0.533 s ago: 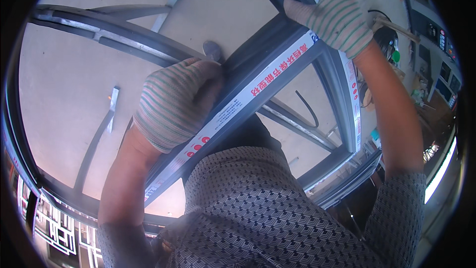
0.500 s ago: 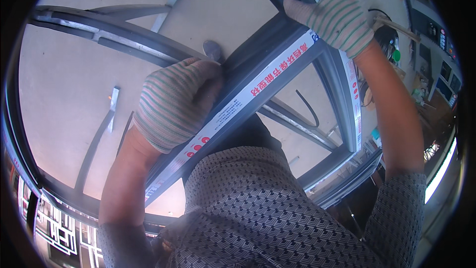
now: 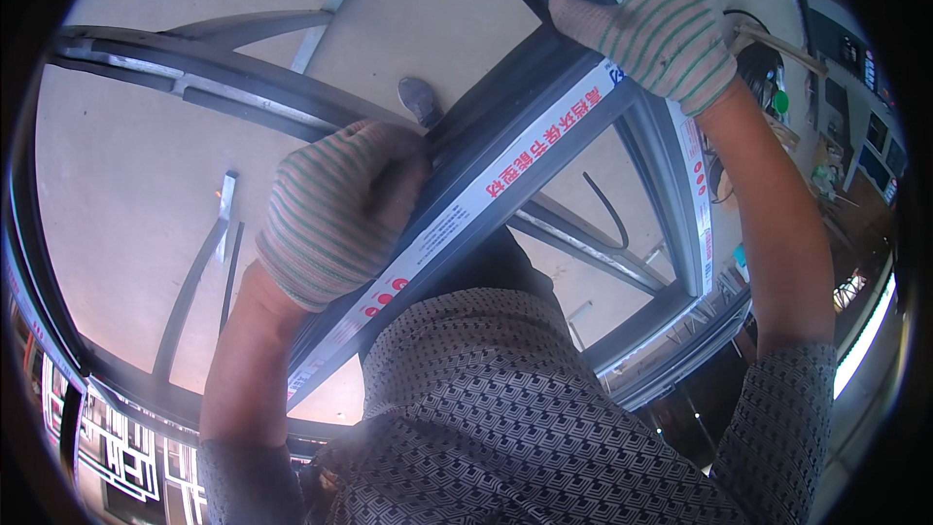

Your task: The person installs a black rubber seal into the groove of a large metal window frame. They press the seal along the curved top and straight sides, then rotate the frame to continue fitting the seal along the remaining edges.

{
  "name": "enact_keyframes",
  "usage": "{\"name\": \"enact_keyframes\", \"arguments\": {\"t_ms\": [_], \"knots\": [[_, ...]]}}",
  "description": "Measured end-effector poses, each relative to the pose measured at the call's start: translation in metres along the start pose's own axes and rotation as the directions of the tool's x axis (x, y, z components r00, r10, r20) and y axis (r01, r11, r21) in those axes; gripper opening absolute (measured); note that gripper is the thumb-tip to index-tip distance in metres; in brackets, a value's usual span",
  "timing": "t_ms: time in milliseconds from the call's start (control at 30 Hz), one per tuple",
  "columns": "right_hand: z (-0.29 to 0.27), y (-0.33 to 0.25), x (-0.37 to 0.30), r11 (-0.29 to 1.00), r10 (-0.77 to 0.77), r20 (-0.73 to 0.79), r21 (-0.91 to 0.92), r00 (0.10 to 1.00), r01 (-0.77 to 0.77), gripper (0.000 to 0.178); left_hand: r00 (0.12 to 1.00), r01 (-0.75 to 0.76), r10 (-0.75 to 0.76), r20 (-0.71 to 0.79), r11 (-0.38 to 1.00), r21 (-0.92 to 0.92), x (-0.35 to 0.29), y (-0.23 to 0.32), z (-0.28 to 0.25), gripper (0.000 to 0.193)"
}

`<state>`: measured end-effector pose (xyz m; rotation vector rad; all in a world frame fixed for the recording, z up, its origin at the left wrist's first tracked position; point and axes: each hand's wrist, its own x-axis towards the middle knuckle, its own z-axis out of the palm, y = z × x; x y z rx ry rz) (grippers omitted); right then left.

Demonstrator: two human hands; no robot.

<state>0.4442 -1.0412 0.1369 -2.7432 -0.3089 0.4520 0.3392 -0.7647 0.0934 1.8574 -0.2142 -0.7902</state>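
A large dark grey window frame (image 3: 544, 196), with a white printed protective film on its bars, spans the view in front of my body. My left hand (image 3: 340, 219), in a striped knit glove, is closed against the bar that runs diagonally across the middle. Its fingers curl inward at the bar's far side, and their tips are hidden. At the upper right, my right hand (image 3: 666, 34), in a matching glove, grips the frame near a joint between two bars. The thumb lies along the near face, while the other fingers are partly out of sight.
Under the frame is a pale floor (image 3: 321, 175) with a dark shoe (image 3: 419, 100) on it. A metal support bar (image 3: 243, 99) crosses at the upper left. Tools and clutter (image 3: 777, 107) lie at the right, beside a grey machine panel (image 3: 855, 58).
My left hand has shifted slightly down and left, still curled at the bar. My right hand keeps its hold. The whole view has moved a little.
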Motion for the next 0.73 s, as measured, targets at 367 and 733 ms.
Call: {"name": "enact_keyframes", "arguments": {"t_ms": [367,733], "knots": [[0.000,0.003,0.003,0.995,0.028,0.034,0.092,0.999,-0.031,0.056,0.982,-0.189,0.189,0.020,0.964,0.189,0.041,0.022,0.010,0.015],[0.002,-0.007,0.002,0.986,0.107,0.018,0.124,0.994,-0.109,0.054,0.956,-0.294,0.294,0.005,0.954,0.060,0.062,0.011,0.014,0.017]]}}
